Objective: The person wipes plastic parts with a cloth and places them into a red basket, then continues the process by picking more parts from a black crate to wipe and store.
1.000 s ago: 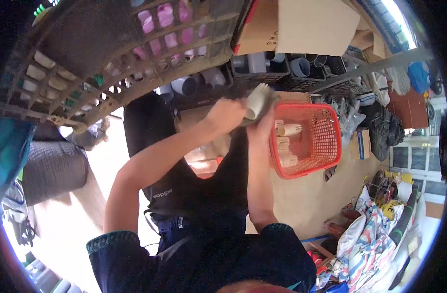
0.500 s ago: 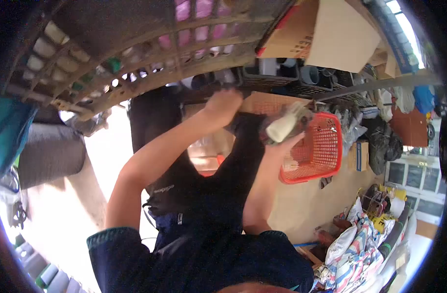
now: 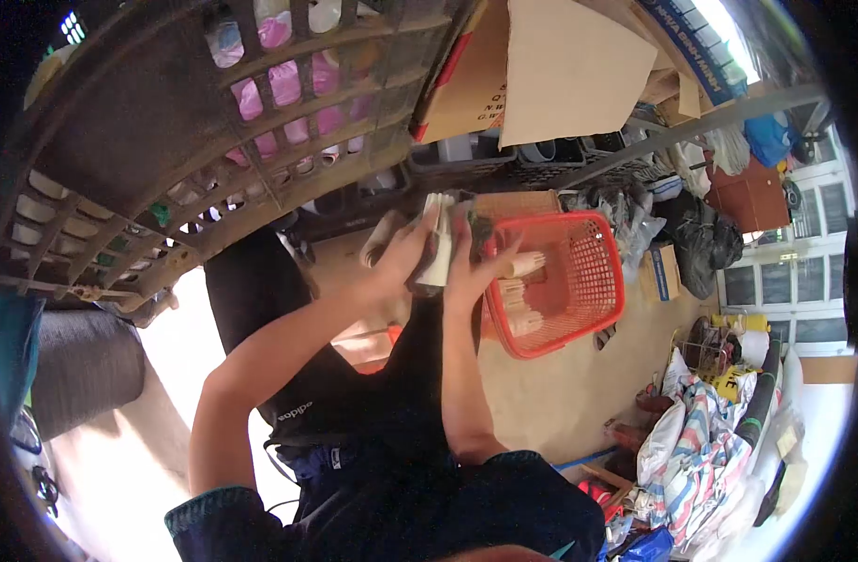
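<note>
Both hands are meeting on one pale fitting just left of the red basket: the left hand is wrapping it from behind, the right hand is pressing fingers against its front. Half a second ago the hands were apart. About three pale pieces are lying in the basket.

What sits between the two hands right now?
In the head view, a pale tube-shaped piece is held between the left hand and right hand.
</note>
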`<state>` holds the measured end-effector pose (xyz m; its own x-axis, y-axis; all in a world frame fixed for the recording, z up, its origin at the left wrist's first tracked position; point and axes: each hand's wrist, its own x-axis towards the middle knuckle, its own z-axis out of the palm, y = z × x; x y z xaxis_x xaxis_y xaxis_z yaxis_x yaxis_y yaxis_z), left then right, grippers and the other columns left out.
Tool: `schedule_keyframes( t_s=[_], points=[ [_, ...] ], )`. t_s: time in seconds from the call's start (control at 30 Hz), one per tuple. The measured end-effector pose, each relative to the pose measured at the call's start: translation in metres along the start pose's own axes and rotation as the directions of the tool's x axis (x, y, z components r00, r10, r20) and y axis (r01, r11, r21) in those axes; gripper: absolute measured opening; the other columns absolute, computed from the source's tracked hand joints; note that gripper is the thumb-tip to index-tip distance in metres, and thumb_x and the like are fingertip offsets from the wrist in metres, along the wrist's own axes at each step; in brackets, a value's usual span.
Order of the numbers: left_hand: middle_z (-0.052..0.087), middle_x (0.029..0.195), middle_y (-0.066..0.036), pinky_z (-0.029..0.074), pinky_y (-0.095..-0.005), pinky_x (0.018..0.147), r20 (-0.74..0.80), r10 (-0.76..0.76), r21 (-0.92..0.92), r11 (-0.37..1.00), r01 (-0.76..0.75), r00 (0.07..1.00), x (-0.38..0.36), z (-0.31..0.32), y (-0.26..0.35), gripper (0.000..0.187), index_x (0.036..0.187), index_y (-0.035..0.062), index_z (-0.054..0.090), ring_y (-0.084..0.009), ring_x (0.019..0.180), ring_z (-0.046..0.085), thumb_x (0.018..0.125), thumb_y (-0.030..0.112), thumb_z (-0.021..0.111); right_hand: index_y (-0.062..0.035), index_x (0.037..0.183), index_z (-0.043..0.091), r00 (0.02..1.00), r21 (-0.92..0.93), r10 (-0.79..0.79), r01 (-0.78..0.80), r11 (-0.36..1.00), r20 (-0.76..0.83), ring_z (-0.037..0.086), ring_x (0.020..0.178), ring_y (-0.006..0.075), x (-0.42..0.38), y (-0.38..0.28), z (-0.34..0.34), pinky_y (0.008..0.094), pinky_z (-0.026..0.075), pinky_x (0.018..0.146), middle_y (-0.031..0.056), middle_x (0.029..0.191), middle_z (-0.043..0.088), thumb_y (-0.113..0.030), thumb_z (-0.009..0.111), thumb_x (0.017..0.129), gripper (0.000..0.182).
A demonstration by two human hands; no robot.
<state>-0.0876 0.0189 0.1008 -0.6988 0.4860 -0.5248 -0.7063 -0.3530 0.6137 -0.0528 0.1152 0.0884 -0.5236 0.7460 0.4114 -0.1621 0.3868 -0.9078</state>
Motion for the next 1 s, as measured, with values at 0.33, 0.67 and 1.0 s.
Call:
schedule_keyframes(
  t_s=[0.33, 0.67, 1.0],
  points=[
    [0.052, 0.119, -0.016, 0.035, -0.0276, 0.095, 0.032, 0.308, 0.571, 0.775, -0.271, 0.951, -0.039, 0.02, 0.019, 0.058, 0.131, -0.0015, 0.041, -0.0189, 0.11, 0.047, 0.097, 0.045, 0.033, 0.0046, 0.125, 0.043, 0.879, 0.172, 0.142, -0.243, 0.955, 0.455, 0.049, 0.11, 0.0247, 0.009, -0.027, -0.011, 0.035, 0.039, 0.092, 0.0184, 0.122, 0.05, -0.013, 0.046, 0.094, 0.036],
    [0.055, 0.103, -0.018, 0.04, -0.0372, 0.085, 0.099, 0.632, 0.586, 0.587, -0.559, 0.768, -0.01, 0.004, -0.029, 0.052, 0.113, -0.003, 0.048, -0.0282, 0.093, 0.052, 0.098, 0.043, 0.029, 0.004, 0.136, 0.032, 0.922, 0.176, 0.091, -0.167, 0.97, 0.376, 0.045, 0.117, 0.0217, -0.045, -0.011, -0.005, 0.0315, 0.036, 0.097, 0.0153, 0.13, 0.047, -0.019, 0.055, 0.089, 0.057],
    [0.054, 0.067, -0.025, 0.042, -0.0436, 0.061, 0.298, 0.264, 0.706, 0.586, -0.398, 0.917, -0.075, 0.035, 0.005, 0.053, 0.076, -0.007, 0.055, -0.0419, 0.07, 0.057, 0.096, 0.04, 0.04, 0.0024, 0.14, 0.018, 0.995, -0.57, -0.031, -0.027, 0.821, -0.092, 0.058, 0.1, 0.0384, 0.122, 0.041, -0.122, 0.0427, 0.046, 0.08, 0.03, 0.116, 0.052, -0.029, 0.073, 0.072, 0.093]
  ],
)
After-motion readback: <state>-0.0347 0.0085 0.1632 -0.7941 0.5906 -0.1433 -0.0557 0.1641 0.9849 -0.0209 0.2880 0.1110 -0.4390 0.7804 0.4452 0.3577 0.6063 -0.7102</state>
